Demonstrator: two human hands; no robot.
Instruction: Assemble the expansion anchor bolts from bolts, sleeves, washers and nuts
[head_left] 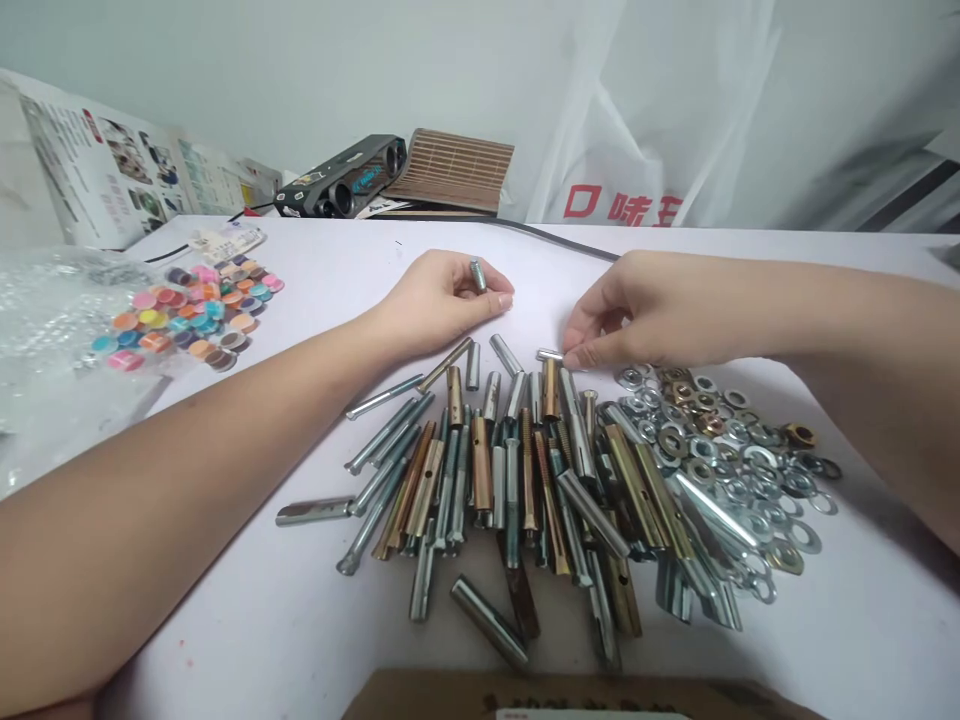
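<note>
My left hand (446, 300) is closed around a small silver bolt (478, 276), whose end sticks up between thumb and fingers. To its right, my right hand (630, 315) pinches a short silver metal sleeve (549, 354) at the far edge of the pile. Below both hands lies a heap of expansion bolts and sleeves, with brass-coloured sleeves (480, 465) and silver threaded bolts (512, 500) among them. Under my right forearm spreads a heap of washers and nuts (720, 420). The fingers partly hide both held pieces.
Colourful small discs (202, 310) and clear plastic wrap (60, 340) lie at the left. A cardboard box edge (435, 690) is at the front. Behind stand a black speaker-like device (345, 180), a slatted brown mat (454, 170), a black cable (540, 238) and a white plastic bag (615, 130).
</note>
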